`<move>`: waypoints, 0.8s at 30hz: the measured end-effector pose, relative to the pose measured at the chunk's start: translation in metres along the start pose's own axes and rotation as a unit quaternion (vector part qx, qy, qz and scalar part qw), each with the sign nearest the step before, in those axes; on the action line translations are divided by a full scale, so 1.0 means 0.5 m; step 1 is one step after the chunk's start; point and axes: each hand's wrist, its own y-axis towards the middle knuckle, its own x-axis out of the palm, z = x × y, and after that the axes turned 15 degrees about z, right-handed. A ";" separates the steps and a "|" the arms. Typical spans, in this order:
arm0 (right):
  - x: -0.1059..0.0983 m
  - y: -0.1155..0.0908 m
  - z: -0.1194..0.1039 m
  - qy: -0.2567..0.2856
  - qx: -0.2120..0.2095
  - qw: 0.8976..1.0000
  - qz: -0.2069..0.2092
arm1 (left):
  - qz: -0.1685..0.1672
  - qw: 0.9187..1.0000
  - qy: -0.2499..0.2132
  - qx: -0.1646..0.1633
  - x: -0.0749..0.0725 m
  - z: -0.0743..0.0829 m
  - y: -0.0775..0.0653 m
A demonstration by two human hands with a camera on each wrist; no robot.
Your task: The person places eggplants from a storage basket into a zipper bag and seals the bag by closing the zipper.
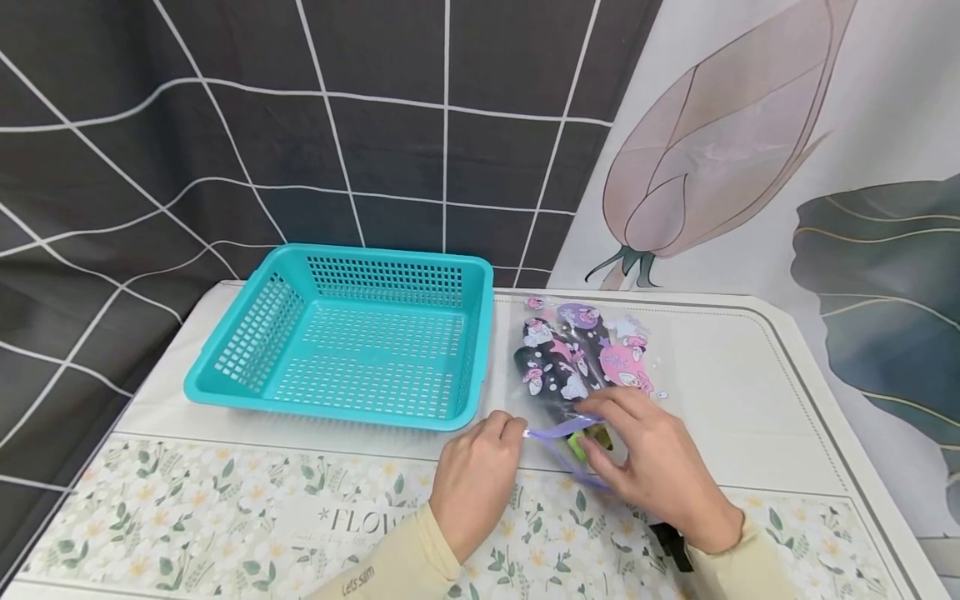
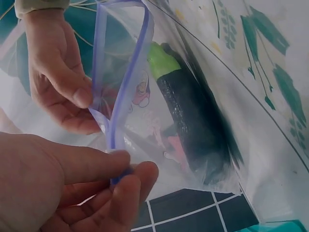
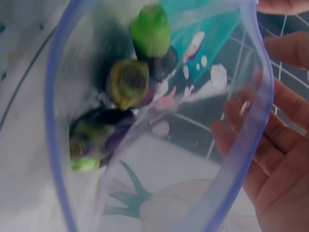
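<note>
A clear zip bag (image 1: pixel 558 358) with pink and purple cartoon prints lies to the right of the basket, its lilac zip strip (image 2: pixel 132 72) towards me. Inside are several dark eggplants (image 2: pixel 193 123) with green caps (image 3: pixel 152 31). My left hand (image 1: pixel 480 475) pinches the strip's left end between thumb and fingers. At the bag's parted mouth is my right hand (image 1: pixel 656 458), thumb and fingers spread apart. In the right wrist view, some right fingers (image 3: pixel 234 108) show through the bag wall.
A teal plastic basket (image 1: pixel 480 367) stands left of the bag, near the table's back edge. A floral cloth (image 1: pixel 225 517) covers the front of the white table (image 1: pixel 735 392). A dark gridded curtain (image 1: pixel 390 150) hangs behind. Some black object (image 1: pixel 671 546) shows under my right wrist.
</note>
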 end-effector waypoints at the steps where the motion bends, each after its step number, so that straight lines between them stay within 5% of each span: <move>1: 0.002 0.000 -0.002 0.005 0.001 1.000 0.000 | -0.001 1.000 -0.006 -0.001 0.000 0.000 0.001; 14: 0.019 0.003 -0.037 0.049 -0.007 0.999 0.007 | 0.048 0.998 -0.046 -0.002 0.002 -0.004 0.005; 24: 0.046 0.001 -0.049 0.085 -0.068 0.991 0.076 | 0.052 0.996 -0.068 0.021 0.001 -0.008 0.005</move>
